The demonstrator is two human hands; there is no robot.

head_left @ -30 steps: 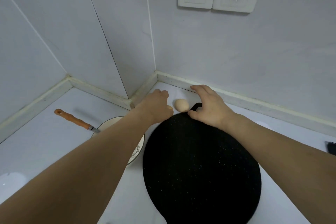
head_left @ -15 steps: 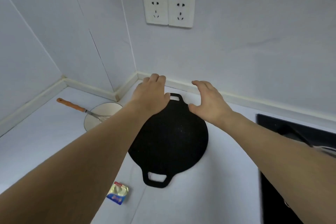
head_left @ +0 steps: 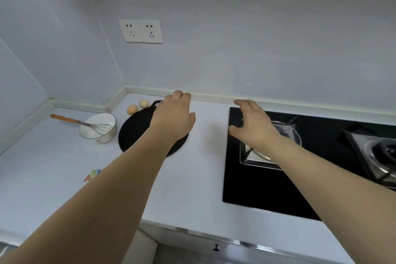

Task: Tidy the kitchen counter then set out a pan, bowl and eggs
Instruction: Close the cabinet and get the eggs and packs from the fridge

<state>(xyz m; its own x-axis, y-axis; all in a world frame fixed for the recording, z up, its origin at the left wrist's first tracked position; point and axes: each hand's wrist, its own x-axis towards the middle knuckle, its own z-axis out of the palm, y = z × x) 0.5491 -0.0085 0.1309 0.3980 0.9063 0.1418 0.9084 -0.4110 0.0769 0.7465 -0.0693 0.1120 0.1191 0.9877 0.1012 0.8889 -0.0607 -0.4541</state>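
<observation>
Both hands have lifted away from the pan (head_left: 137, 128). Left hand (head_left: 174, 118) hovers over its far right edge, right hand (head_left: 255, 126) over the hob (head_left: 267, 186), fingers spread, holding nothing. Eggs (head_left: 138, 106) lie behind the pan on the worktop (head_left: 192, 188), bowl (head_left: 98, 128) just left.

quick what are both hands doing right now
Left hand: open, fingers relaxed over the black pan, holding nothing.
Right hand: open, fingers spread above the stove, holding nothing.
</observation>
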